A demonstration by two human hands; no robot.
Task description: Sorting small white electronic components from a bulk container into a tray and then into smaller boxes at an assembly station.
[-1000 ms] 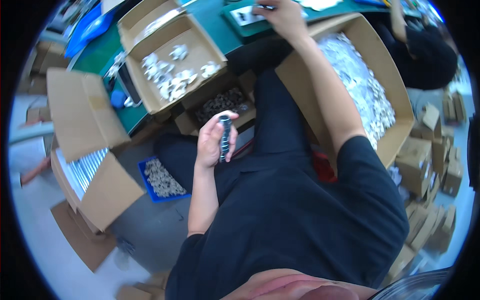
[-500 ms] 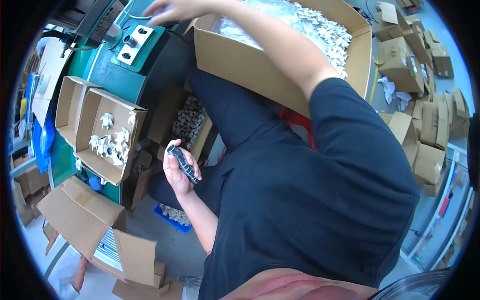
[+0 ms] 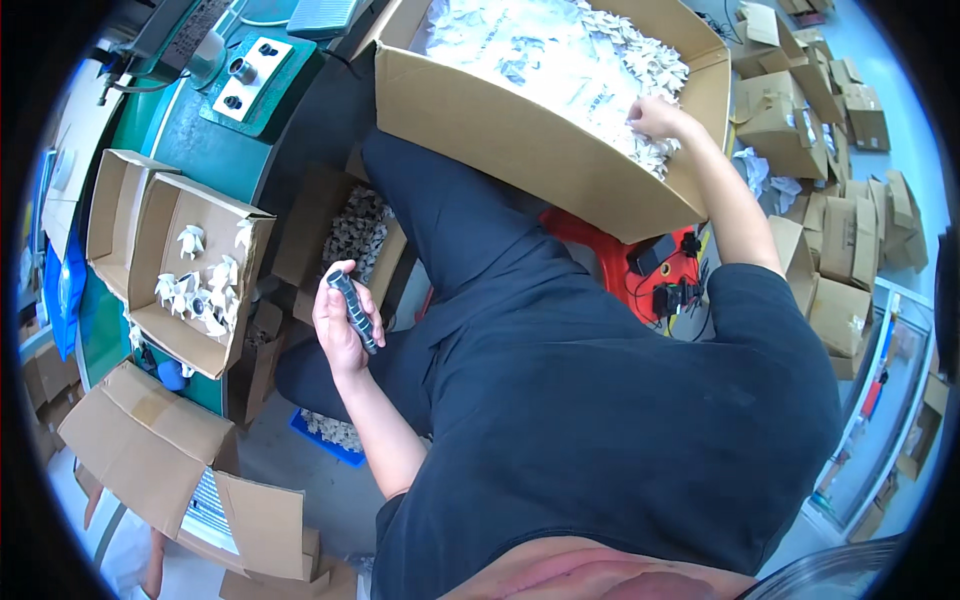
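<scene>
Upright in my left hand (image 3: pixel 338 330) is a short stack of dark metallic rings (image 3: pixel 354 316), with the fingers wrapped round it. Far to the right, my right hand (image 3: pixel 656 118) reaches into a large cardboard box (image 3: pixel 480 130). Its fingers are curled at a heap of small white finned parts (image 3: pixel 640 62); what they hold, if anything, is hidden. A clear plastic bag (image 3: pixel 505 45) covers part of that heap. At the left, a smaller cardboard box (image 3: pixel 200 345) on the green bench holds several similar white finned parts (image 3: pixel 200 295).
A bench machine with a green base and metal plate (image 3: pixel 262 68) stands far left. Below the bench is an open box of parts (image 3: pixel 355 235). Also around me are a blue tray (image 3: pixel 330 447), an open carton (image 3: pixel 150 410), a red stool (image 3: pixel 615 270) with cables, and stacked cartons (image 3: pixel 780 125).
My right hand has swung from beside the bench machine at the far left, over into the large box on the right. My left hand still holds the ring stack. The view has shifted slightly.
</scene>
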